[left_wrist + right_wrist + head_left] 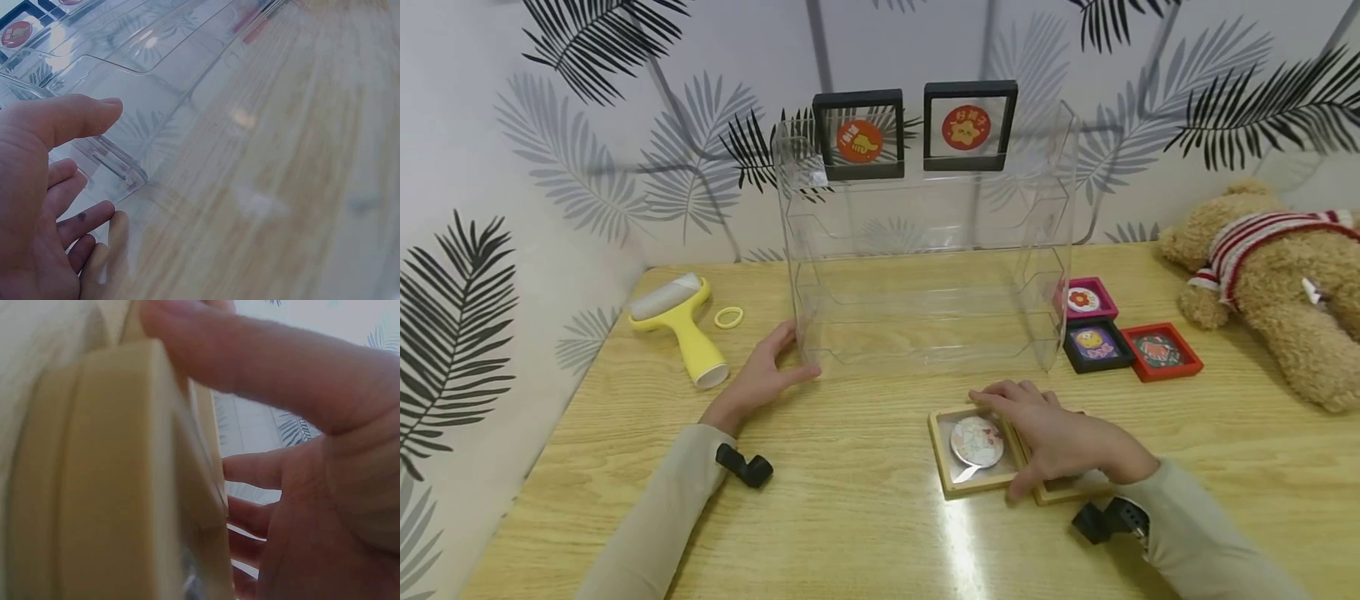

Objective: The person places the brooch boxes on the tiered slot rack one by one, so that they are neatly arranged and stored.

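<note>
Square wood frame point(938, 454) lies on counter point(850, 500), just left of right hand point(1060, 437); no long side. Right hand nearer: thumb by frame's near edge, fingers by far edge; cannot tell if it grips. Second wood frame point(1072, 495) under palm. Left hand point(767, 371) spread, holding nothing, beside clear rack point(925, 364).

好孩子 on star badge point(967, 127), black-framed

There are seven frames point(985, 485), two hands point(763, 375) point(1063, 433), and one rack point(917, 310), roller point(685, 325), ring point(717, 319) and teddy point(1288, 287).
</note>
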{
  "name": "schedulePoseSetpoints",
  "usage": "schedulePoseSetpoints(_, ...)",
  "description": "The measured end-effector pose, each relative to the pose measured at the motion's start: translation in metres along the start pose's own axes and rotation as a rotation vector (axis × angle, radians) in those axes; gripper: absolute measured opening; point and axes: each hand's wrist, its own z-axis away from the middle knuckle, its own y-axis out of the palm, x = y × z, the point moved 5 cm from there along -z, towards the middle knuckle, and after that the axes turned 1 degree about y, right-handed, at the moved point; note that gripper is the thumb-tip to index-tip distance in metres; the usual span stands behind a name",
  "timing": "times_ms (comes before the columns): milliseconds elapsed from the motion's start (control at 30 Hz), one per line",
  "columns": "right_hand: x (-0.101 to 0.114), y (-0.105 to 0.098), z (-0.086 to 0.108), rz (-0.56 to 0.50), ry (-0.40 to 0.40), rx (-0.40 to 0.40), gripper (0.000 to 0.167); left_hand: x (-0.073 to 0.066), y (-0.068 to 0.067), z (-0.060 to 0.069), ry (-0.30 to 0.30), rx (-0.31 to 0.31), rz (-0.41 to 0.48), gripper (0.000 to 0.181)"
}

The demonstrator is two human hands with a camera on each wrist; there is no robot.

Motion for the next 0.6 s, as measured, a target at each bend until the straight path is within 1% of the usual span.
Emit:
schedulePoseSetpoints(167, 0.0023, 0.0039, -0.0010, 0.040, -0.004, -0.019, 0.103, 0.0002, -0.0008, -0.0001, -0.008, -0.002, 0.004, 0.077)
schedulePoseSetpoints(333, 0.0039, 0.0044, -0.0043, 0.020, -0.017, -0.045, 0.101, 0.0001, -0.0011, -0.0001, -0.005, 0.000, 0.004, 0.076)
schedulePoseSetpoints(467, 0.0041, 0.0057, -0.0073, -0.037, -0.044, -0.085, 0.103, -0.0001, -0.0010, -0.0001, 0.001, 0.003, 0.003, 0.076)
schedulePoseSetpoints(600, 0.0049, 0.0077, -0.0090, -0.093, -0.065, -0.130, 0.101, -0.0005, -0.0009, -0.0003, 0.000, 0.004, -0.003, 0.076)
